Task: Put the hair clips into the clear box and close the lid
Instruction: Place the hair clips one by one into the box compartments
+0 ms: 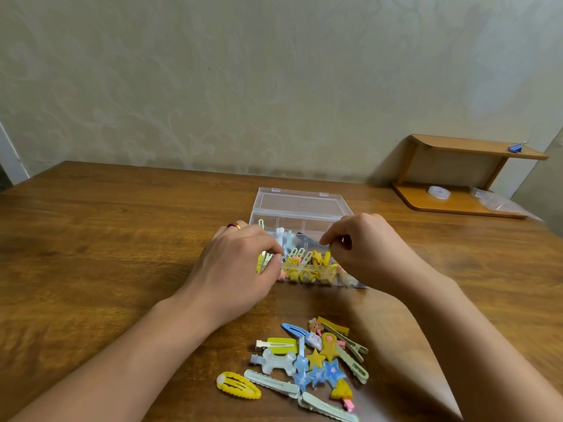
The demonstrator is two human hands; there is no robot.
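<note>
A clear plastic box stands in the middle of the wooden table with its lid open and tilted back. Several yellow, pink and white hair clips lie inside it. My left hand is at the box's left front corner, fingers curled on a yellow-green clip there. My right hand hovers over the box's right side with fingertips pinched together; whether they hold anything is hidden. A pile of loose hair clips lies on the table near me, between my forearms.
A small wooden shelf stands at the back right against the wall, with a blue binder clip on top, a roll of tape and a clear plastic bag below. The wall runs along the table's far edge.
</note>
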